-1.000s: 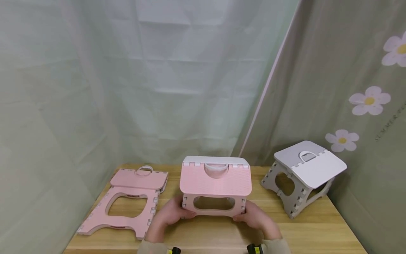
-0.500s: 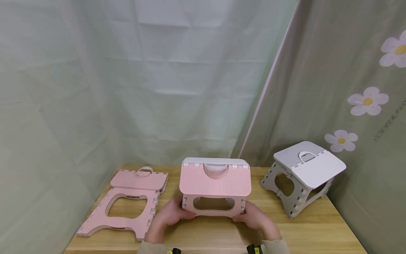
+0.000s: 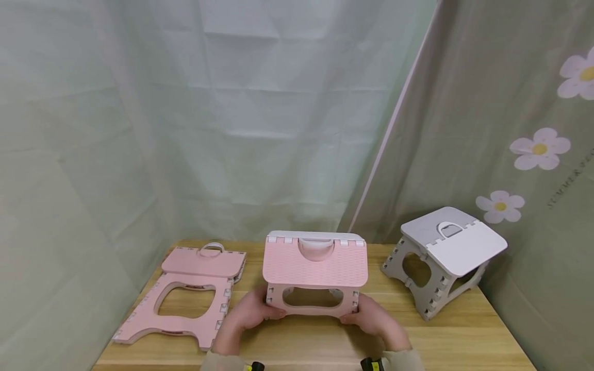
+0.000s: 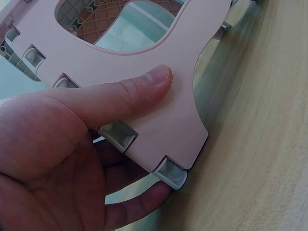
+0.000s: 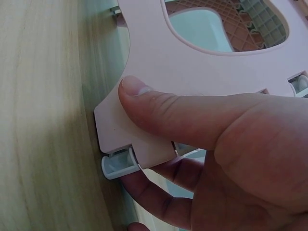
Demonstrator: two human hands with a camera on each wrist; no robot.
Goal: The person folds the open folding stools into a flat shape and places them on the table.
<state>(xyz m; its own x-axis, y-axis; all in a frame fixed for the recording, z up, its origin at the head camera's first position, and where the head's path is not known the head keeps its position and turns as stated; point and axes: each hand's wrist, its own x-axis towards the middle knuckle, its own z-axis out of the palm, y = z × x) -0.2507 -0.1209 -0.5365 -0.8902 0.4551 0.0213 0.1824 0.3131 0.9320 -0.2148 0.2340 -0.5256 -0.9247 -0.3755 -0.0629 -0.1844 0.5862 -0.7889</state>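
Observation:
A pink and white folding stool point(image 3: 315, 263) stands unfolded in the middle of the table, its white handle at the top. My left hand point(image 3: 252, 309) grips the stool's left leg near the bottom; in the left wrist view the thumb of the left hand point(image 4: 86, 139) lies on the pink front panel point(image 4: 163, 106), with fingers behind the hinged edge. On the other side my right hand point(image 3: 371, 315) holds the right leg. The right wrist view has the right hand point(image 5: 207, 139) with its thumb across the panel point(image 5: 159, 72) and fingers curled behind, low by the tabletop.
At the left, a pink stool point(image 3: 185, 309) lies folded down on the wooden table point(image 3: 445, 340). A grey and white stool point(image 3: 445, 257) stands unfolded at the right, turned at an angle. Curtains point(image 3: 260, 113) hang behind the table, with flowers printed at the right.

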